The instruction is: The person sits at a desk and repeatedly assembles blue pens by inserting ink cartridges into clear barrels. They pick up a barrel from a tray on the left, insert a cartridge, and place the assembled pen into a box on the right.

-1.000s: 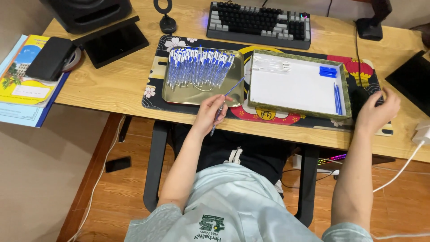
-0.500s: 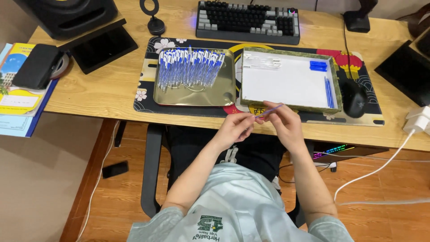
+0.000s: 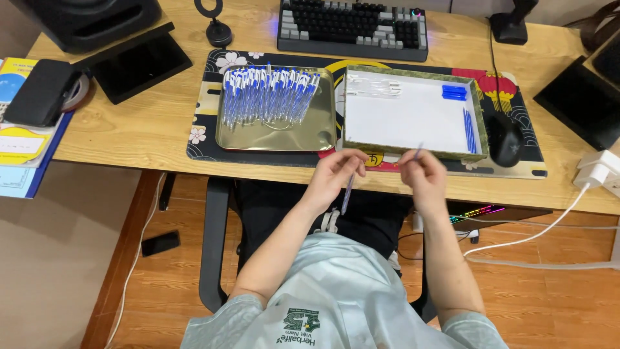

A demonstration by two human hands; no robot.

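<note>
Pen barrel: a clear-and-blue pen barrel (image 3: pixel 347 191) is pinched in the fingers of the left hand (image 3: pixel 336 172), hanging tip-down below the table (image 3: pixel 148 132) edge, over the lap; the grip looks best kept near the upper end so the open end stays free.
Refill: a thin blue refill (image 3: pixel 418 152) is held between the closed fingertips of the right hand (image 3: pixel 423 173), slanting up toward the box; it is well apart from the barrel, so the two parts are judged separated.
Handling: both pieces are slender and light; a gentle pinch is judged enough; bending of the thin piece should be avoided by keeping pull or push in line with the barrel.
Metal tray: a row of blue-and-clear pens (image 3: pixel 268 94) lies across the gold tray (image 3: pixel 278 137), just left of the box.
Box: the white-lined box (image 3: pixel 413 111) holds clear parts (image 3: pixel 374 86) at its far left corner, blue caps (image 3: pixel 454 92) at its far right, and thin blue refills (image 3: pixel 469 129) along its right wall; each kind is kept in its own group, so any piece set down is best laid with its like.
Hazard: work over the lap means a dropped piece could fall to the floor; the hands would be better held over the table.
</note>
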